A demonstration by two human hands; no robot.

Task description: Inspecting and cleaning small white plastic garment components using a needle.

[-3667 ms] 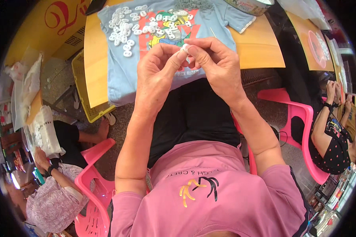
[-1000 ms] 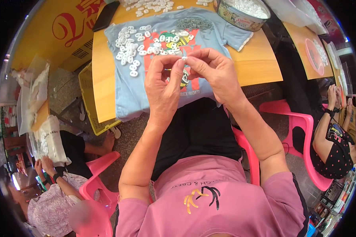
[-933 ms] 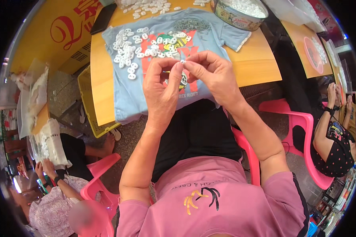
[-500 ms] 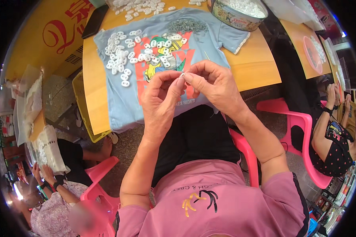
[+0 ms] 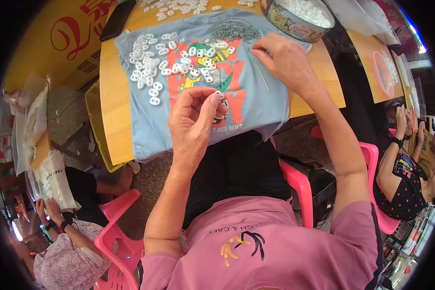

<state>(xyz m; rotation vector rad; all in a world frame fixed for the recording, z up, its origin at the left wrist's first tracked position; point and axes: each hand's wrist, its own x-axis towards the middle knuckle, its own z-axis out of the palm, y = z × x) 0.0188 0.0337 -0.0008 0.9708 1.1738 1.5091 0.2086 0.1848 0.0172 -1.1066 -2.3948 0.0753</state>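
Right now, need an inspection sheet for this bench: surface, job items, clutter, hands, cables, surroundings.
Surface: yellow table with a light blue printed T-shirt spread over it.
Job's things: small white oval pieces scattered on the shirt; a heap of small grey metal parts; a thin stick by the right hand.
Clutter: round tin holding white pieces; dark phone at the table edge.
Hands: left hand pinches one white piece; right hand reaches down to the shirt near the grey heap, grasp unclear.
Cables: nothing seen.
Surroundings: pink plastic chairs; other people seated left and right.
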